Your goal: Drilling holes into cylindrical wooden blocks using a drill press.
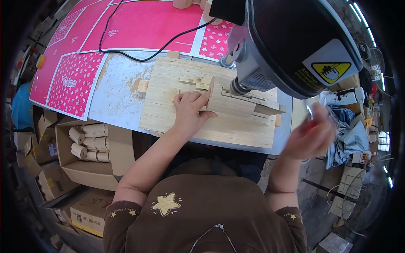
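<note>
A rounded pale wooden block [236, 101] lies on a jig of wooden strips under the drill press [291, 46]. The chuck [239, 86] of the press comes down over the block's slotted top. My left hand [192, 107] is closed against the block's left end, fingertips behind it and thumb at the front. Right of the press, my right hand [311, 134] is raised with its fingers curled. It is blurred; a shiny bit and some red show at it, but what it grips cannot be made out.
The jig sits on a plywood board [168, 114] on the worktable. Pink printed sheets [147, 25] and a black cable [168, 42] lie behind. Dust covers the table at left. Below left stands a cardboard box [90, 168] of wooden pieces. Cloth and bags [350, 135] lie at right.
</note>
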`<move>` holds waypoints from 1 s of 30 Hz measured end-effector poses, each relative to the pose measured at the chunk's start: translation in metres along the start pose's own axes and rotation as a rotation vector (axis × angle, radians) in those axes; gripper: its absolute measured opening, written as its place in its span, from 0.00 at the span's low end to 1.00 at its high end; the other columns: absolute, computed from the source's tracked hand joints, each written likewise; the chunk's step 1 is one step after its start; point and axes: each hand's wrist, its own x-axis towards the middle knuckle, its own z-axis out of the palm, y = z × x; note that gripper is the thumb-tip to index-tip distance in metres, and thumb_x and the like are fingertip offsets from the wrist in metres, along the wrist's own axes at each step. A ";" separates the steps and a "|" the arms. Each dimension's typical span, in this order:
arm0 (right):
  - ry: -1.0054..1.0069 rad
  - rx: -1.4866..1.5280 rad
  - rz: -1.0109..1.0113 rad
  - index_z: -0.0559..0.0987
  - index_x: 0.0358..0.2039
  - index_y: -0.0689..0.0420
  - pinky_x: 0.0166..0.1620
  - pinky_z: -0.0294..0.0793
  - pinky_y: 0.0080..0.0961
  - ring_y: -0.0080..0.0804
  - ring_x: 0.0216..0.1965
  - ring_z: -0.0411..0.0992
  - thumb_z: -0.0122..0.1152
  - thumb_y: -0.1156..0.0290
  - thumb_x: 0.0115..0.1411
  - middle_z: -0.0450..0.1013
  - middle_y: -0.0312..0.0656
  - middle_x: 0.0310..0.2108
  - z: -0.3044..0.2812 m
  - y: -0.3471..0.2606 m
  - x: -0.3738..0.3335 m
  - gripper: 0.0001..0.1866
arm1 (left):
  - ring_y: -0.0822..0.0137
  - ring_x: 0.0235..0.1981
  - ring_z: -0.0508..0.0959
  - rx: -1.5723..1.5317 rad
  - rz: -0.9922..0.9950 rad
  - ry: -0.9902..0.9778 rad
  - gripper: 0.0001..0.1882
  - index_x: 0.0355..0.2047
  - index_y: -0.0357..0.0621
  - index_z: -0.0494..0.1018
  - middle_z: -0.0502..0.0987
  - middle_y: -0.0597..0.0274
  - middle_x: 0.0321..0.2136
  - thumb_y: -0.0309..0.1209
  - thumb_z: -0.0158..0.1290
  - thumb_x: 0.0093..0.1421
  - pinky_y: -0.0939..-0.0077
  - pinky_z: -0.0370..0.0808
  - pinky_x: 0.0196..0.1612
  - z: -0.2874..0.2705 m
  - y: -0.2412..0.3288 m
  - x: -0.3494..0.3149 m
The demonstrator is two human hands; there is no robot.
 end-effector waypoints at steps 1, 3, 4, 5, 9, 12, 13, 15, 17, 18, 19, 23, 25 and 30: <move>-0.004 -0.404 -0.069 0.74 0.32 0.66 0.25 0.59 0.17 0.23 0.20 0.59 0.45 0.78 0.59 0.62 0.35 0.20 0.006 -0.009 0.040 0.08 | 0.66 0.36 0.67 0.001 -0.004 -0.003 0.33 0.47 0.51 0.71 0.69 0.68 0.28 0.36 0.64 0.37 0.63 0.52 0.48 0.000 -0.001 0.000; -0.022 -0.280 -0.174 0.75 0.37 0.63 0.27 0.61 0.16 0.21 0.23 0.62 0.47 0.76 0.60 0.66 0.35 0.25 0.017 0.030 0.088 0.09 | 0.67 0.36 0.67 -0.010 0.001 -0.019 0.32 0.46 0.51 0.71 0.69 0.68 0.28 0.37 0.65 0.36 0.62 0.52 0.48 0.001 0.000 0.003; -0.085 -0.287 -0.333 0.75 0.40 0.62 0.28 0.63 0.17 0.23 0.25 0.64 0.47 0.74 0.61 0.66 0.35 0.26 0.021 0.054 0.103 0.10 | 0.67 0.36 0.67 -0.011 -0.010 -0.025 0.32 0.45 0.50 0.72 0.69 0.68 0.28 0.38 0.65 0.36 0.62 0.52 0.48 0.001 0.001 0.004; -0.085 -0.286 -0.335 0.75 0.40 0.62 0.28 0.63 0.17 0.23 0.25 0.64 0.47 0.74 0.61 0.66 0.35 0.26 0.025 0.057 0.103 0.10 | 0.67 0.36 0.67 -0.010 -0.010 -0.024 0.32 0.45 0.50 0.72 0.69 0.68 0.28 0.38 0.65 0.36 0.62 0.52 0.48 -0.001 0.002 0.006; -0.077 0.102 0.264 0.71 0.47 0.60 0.32 0.66 0.20 0.28 0.30 0.67 0.46 0.70 0.63 0.69 0.39 0.29 0.041 0.066 0.084 0.14 | 0.66 0.37 0.68 -0.127 -0.081 -0.101 0.24 0.35 0.47 0.75 0.69 0.67 0.29 0.37 0.66 0.35 0.66 0.52 0.49 -0.009 0.002 0.013; -0.390 -0.135 0.616 0.67 0.52 0.58 0.43 0.66 0.32 0.36 0.38 0.70 0.45 0.61 0.63 0.70 0.47 0.35 0.023 0.028 0.023 0.20 | 0.67 0.38 0.68 -0.165 -0.005 -0.095 0.22 0.33 0.46 0.75 0.69 0.68 0.30 0.36 0.66 0.34 0.69 0.52 0.50 -0.008 -0.006 0.017; -0.512 -0.112 0.602 0.70 0.47 0.57 0.44 0.65 0.35 0.39 0.38 0.69 0.50 0.63 0.60 0.70 0.45 0.34 0.017 0.039 -0.015 0.17 | 0.67 0.38 0.69 -0.191 0.076 -0.068 0.22 0.32 0.46 0.75 0.70 0.68 0.31 0.36 0.66 0.34 0.70 0.52 0.51 -0.008 -0.008 0.020; -0.823 -0.176 0.325 0.73 0.39 0.57 0.40 0.65 0.35 0.42 0.36 0.67 0.57 0.68 0.53 0.69 0.43 0.31 0.019 0.029 -0.048 0.13 | 0.67 0.39 0.69 -0.156 0.097 -0.090 0.22 0.32 0.45 0.75 0.70 0.67 0.32 0.35 0.67 0.34 0.69 0.54 0.50 -0.014 -0.013 0.021; -0.812 -0.179 0.348 0.73 0.35 0.58 0.38 0.64 0.35 0.42 0.34 0.66 0.59 0.69 0.49 0.69 0.42 0.30 0.014 0.024 -0.053 0.12 | 0.66 0.40 0.69 -0.112 0.110 -0.109 0.22 0.31 0.44 0.75 0.70 0.66 0.32 0.33 0.67 0.34 0.69 0.56 0.50 -0.030 -0.022 0.016; -0.800 -0.193 0.369 0.72 0.31 0.58 0.37 0.63 0.35 0.42 0.32 0.65 0.62 0.71 0.46 0.68 0.42 0.29 0.013 0.023 -0.054 0.12 | 0.66 0.37 0.70 -0.148 0.105 -0.094 0.20 0.30 0.44 0.74 0.70 0.65 0.30 0.33 0.66 0.33 0.70 0.58 0.47 -0.043 -0.028 0.011; -0.795 -0.182 0.370 0.72 0.31 0.58 0.37 0.63 0.35 0.42 0.32 0.65 0.62 0.71 0.46 0.68 0.42 0.29 0.012 0.022 -0.054 0.12 | 0.65 0.33 0.70 -0.185 0.106 -0.080 0.19 0.28 0.44 0.74 0.71 0.65 0.28 0.32 0.66 0.33 0.71 0.60 0.43 -0.056 -0.034 0.008; -0.788 -0.142 0.347 0.71 0.30 0.59 0.34 0.62 0.35 0.43 0.31 0.64 0.65 0.70 0.42 0.66 0.43 0.27 0.007 0.020 -0.055 0.15 | 0.76 0.24 0.69 -0.547 -0.137 -0.003 0.13 0.23 0.40 0.73 0.71 0.69 0.23 0.28 0.65 0.38 0.82 0.64 0.29 -0.107 -0.049 -0.019; -0.787 -0.127 0.365 0.71 0.30 0.59 0.34 0.62 0.35 0.43 0.31 0.64 0.65 0.70 0.42 0.66 0.43 0.27 0.004 0.014 -0.056 0.15 | 0.78 0.21 0.67 -0.630 -0.372 -0.006 0.13 0.21 0.39 0.73 0.70 0.70 0.20 0.31 0.64 0.40 0.84 0.62 0.25 -0.127 -0.035 -0.017; -0.806 -0.073 0.371 0.72 0.30 0.59 0.35 0.62 0.35 0.43 0.32 0.64 0.66 0.72 0.41 0.66 0.42 0.27 0.005 -0.002 -0.059 0.15 | 0.82 0.15 0.63 -0.629 -0.778 0.024 0.19 0.16 0.38 0.72 0.69 0.70 0.13 0.42 0.62 0.45 0.87 0.57 0.17 -0.118 -0.022 -0.018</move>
